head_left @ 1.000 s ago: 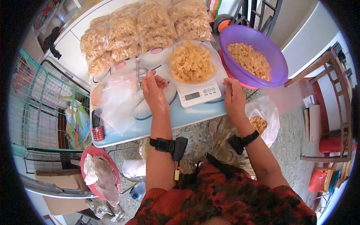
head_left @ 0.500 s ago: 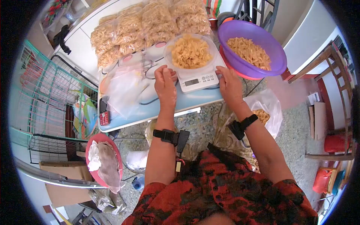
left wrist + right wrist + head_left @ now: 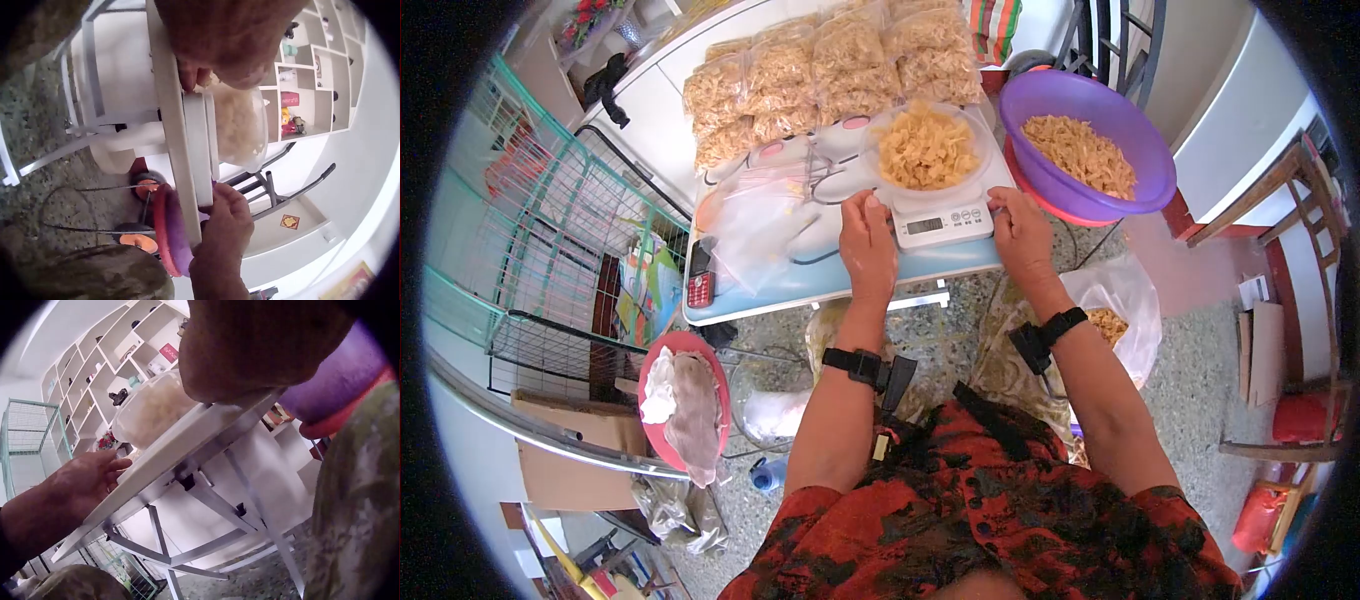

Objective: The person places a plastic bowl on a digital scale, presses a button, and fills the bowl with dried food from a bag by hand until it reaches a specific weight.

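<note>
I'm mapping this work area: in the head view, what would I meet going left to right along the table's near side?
Red phone, clear plastic bags, left hand, white scale, right hand.

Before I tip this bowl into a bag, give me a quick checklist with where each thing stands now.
1. Bowl seated on the scale: ok, it rests on top, with flakes in it.
2. Scale fully on the table: ok, though close to the near edge.
3. Weight on the display right: cannot tell, digits too small to read.
4. Empty plastic bags at hand: ok, lying on your left.
5. A bag held open: not ok, none is.
6. Bowl gripped: not ok, left hand and right hand are beside the scale.
</note>
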Demonstrator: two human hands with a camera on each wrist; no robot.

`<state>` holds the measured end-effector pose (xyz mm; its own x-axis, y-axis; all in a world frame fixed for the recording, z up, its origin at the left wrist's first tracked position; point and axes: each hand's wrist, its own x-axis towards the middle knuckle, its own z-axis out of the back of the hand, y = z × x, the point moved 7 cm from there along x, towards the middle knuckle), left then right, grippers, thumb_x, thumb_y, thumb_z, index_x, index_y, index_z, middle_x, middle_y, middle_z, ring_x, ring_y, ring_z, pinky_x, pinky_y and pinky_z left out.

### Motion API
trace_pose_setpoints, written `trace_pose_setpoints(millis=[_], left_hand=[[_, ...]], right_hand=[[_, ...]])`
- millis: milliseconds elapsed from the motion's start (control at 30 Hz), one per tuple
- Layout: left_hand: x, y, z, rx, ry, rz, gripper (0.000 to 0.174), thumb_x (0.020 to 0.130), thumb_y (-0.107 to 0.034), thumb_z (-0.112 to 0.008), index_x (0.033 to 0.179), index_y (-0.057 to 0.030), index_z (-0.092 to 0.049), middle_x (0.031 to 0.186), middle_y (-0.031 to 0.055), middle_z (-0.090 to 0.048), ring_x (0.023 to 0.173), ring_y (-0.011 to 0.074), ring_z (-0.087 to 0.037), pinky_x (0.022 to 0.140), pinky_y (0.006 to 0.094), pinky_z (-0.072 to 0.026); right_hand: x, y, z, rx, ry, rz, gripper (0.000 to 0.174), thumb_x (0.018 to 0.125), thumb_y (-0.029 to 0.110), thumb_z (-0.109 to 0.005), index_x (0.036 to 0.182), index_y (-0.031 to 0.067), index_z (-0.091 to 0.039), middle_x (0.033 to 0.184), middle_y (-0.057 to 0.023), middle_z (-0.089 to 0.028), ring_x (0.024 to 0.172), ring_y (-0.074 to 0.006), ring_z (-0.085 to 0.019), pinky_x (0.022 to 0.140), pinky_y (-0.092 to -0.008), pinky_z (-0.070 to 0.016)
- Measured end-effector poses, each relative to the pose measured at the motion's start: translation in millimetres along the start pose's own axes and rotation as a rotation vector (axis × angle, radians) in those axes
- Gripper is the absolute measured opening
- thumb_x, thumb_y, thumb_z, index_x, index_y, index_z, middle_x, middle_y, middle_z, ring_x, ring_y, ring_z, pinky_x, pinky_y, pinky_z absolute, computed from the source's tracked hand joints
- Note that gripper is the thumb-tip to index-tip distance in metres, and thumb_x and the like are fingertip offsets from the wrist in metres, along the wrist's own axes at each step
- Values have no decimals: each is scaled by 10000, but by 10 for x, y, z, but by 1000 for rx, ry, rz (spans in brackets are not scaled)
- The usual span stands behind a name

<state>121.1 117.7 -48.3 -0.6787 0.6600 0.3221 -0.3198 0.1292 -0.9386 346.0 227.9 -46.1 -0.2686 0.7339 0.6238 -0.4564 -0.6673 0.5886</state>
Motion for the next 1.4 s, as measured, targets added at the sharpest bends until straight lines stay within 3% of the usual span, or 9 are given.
trace_pose_setpoints(millis=[100,200,300,500,800,933,1133,1367,1400], left_hand=[[-1,11,-4,-31,-9,19,387,1047,-337,-446,1192,14,-521,889,105,-643,818,179,-648,735,334,-567],[-2,22,-8,-52,-21,31,385,1047,-338,-450,1191,12,-521,893,102,-630,806,172,-634,732,326,-560],[-32,6,-6,-85,-42,32,363,1036,-315,-465,1170,15,-536,875,81,-618,781,147,-599,716,304,-521],[-24,-14,4,-64,-76,41,345,1034,-299,-474,1155,17,-542,861,60,-605,748,123,-569,696,288,-494],[-30,-17,-17,-58,-62,54,342,1041,-300,-477,1154,15,-550,867,63,-620,756,114,-584,711,278,-508],[-22,-41,-7,-18,-38,42,346,1052,-303,-454,1178,6,-544,849,59,-611,782,129,-606,727,300,-540],[-30,15,-7,-126,-35,51,371,1036,-321,-482,1177,13,-557,847,60,-614,750,110,-580,722,288,-503],[-8,104,14,7,-22,54,376,1023,-315,-478,1188,14,-552,1031,197,-660,905,319,-641,832,394,-494],[0,116,15,4,-24,55,376,1023,-316,-478,1188,13,-552,1031,196,-660,906,318,-643,832,393,-496]], right_hand=[[32,-6,-7,17,22,-1,275,826,30,-577,1074,145,-615,872,-105,-658,840,-341,-641,731,-464,-521],[35,9,-25,-11,70,-38,305,836,-36,-514,1105,75,-607,948,-100,-678,879,-290,-662,770,-381,-517],[55,16,-3,-38,13,-17,341,849,-26,-511,1164,80,-588,1027,-101,-672,961,-314,-642,829,-411,-504],[69,68,-23,-91,193,-109,450,856,11,-517,1299,87,-534,1100,-124,-670,1037,-343,-595,869,-484,-494],[55,-29,-97,-89,180,-135,427,886,48,-534,1298,149,-575,1065,-123,-678,895,-369,-633,805,-493,-504],[52,-43,-115,-87,161,-106,440,874,16,-529,1294,139,-571,1070,-119,-681,938,-354,-622,821,-471,-500],[50,5,-95,-34,119,-22,416,859,-56,-470,1243,66,-576,1064,-123,-678,1025,-320,-617,891,-418,-482],[53,9,-77,15,116,-57,361,864,-27,-523,1203,67,-603,1088,-125,-676,1056,-333,-610,924,-452,-476],[50,9,-71,9,106,-46,348,869,-26,-518,1194,62,-607,1085,-128,-675,1059,-335,-611,930,-452,-474]])
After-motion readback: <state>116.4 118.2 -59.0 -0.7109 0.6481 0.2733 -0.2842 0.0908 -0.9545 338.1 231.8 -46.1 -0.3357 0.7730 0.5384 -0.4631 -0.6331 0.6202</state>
